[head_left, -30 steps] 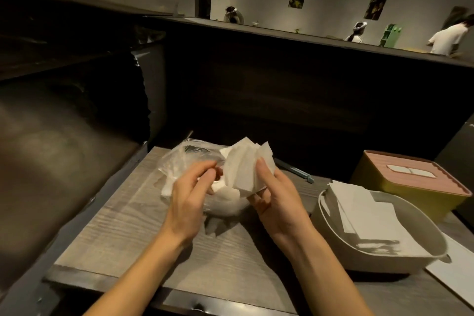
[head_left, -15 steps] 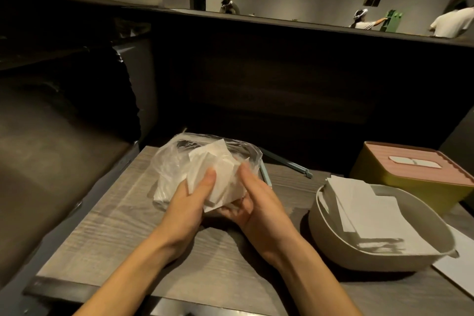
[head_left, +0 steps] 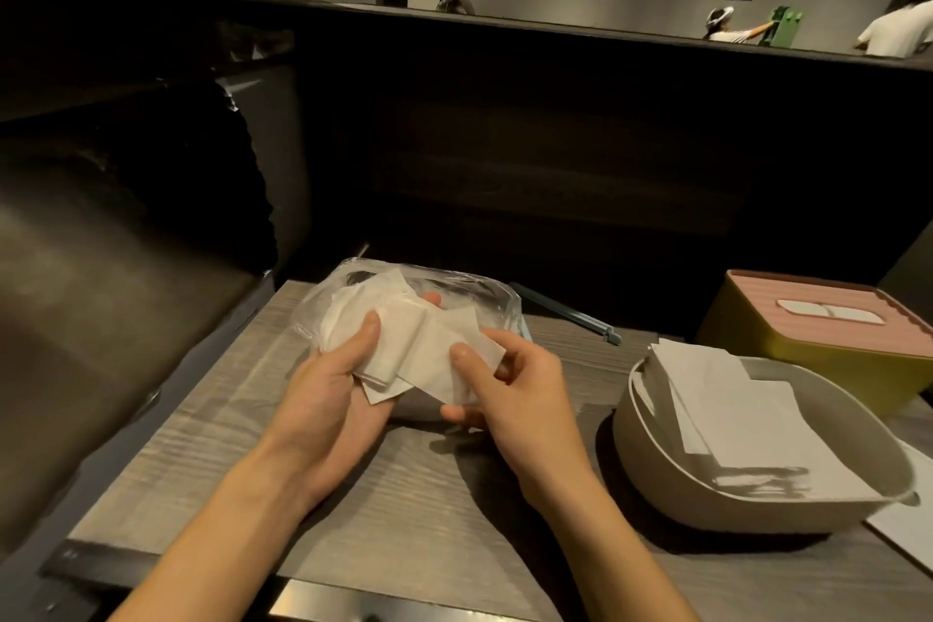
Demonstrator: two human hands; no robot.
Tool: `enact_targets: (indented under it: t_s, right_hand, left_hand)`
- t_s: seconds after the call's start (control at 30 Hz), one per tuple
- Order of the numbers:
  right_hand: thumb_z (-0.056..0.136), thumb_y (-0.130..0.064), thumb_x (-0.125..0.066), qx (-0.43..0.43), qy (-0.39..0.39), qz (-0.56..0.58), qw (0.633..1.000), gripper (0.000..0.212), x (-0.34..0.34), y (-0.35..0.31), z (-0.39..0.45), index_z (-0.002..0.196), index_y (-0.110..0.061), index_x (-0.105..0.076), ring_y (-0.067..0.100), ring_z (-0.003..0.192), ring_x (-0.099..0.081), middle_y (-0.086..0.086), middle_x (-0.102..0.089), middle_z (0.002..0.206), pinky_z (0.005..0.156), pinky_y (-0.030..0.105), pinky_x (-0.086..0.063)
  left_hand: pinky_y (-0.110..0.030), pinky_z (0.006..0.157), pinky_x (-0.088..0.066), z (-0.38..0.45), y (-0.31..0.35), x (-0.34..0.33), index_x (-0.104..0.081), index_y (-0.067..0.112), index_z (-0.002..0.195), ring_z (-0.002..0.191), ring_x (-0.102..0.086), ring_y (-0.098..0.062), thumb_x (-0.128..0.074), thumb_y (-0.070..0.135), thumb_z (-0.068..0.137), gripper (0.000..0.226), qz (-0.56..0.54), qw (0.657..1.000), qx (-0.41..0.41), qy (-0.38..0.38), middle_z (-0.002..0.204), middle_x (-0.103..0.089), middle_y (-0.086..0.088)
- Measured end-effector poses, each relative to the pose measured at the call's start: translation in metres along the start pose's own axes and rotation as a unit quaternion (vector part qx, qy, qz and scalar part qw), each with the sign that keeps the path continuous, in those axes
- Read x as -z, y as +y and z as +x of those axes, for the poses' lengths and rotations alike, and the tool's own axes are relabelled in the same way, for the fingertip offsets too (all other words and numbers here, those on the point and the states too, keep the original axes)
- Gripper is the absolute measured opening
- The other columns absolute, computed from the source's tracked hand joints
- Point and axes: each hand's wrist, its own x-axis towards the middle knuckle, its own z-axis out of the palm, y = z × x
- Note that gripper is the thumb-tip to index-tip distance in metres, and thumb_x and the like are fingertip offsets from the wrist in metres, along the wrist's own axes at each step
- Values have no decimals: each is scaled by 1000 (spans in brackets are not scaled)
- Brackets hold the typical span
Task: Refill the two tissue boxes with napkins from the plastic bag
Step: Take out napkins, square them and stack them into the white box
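Bare desk lies open at 6 o'clock, under and between the forearms. At 12 o'clock the plastic bag sits close against a dark partition wall, closing that way. At 3 o'clock the beige tissue box and the yellow tissue box behind it block the desk. At 9 o'clock a padded seat borders the desk edge.

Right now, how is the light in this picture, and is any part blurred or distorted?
Head view: dim and warm; the napkins in both hands show brightest, the booth wall behind nearly black. The right hand casts a soft shadow on the table. Wide-angle bending curves the edges. The plastic bag glints faintly.
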Motion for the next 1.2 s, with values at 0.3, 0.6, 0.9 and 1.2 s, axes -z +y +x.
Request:
enact_targets:
  t_s: [0.3,0.6,0.9,1.2]
  right_hand:
    - [97,-27,-71,32,43,-53,997,11,-2,-1,-2,105,-35,-68,20,72,-77,-1,-71,103,58,30,-61]
    - [96,-32,-71,92,68,-121,986,3,2,5,1,95,-30,-74,14,65,-70,-7,-75,86,52,27,-56]
    - [92,-32,-76,140,60,-186,971,10,7,9,2,102,-34,-74,8,89,-71,-13,-74,94,72,43,-62]
    - [94,-26,-73,142,80,-136,977,9,10,1,-1,102,-30,-72,11,88,-72,-12,-74,96,67,44,-63]
  left_hand:
    - [-54,128,1,3,6,27,-10,0,162,156,-12,-42,-18,56,109,77,-180,972,127,-84,169,-12,-24]
    - [-52,98,-55,6,-11,10,-53,2,140,122,-65,-41,-47,-15,92,52,15,1000,13,24,131,-66,-26]
    - [-52,105,-51,-3,-2,0,-55,6,139,124,-65,-35,-44,18,106,37,3,999,-18,46,133,-67,-20]
    - [-41,96,-57,-2,-1,7,-56,8,140,126,-64,-29,-54,-2,95,46,24,999,-21,-9,136,-67,-12]
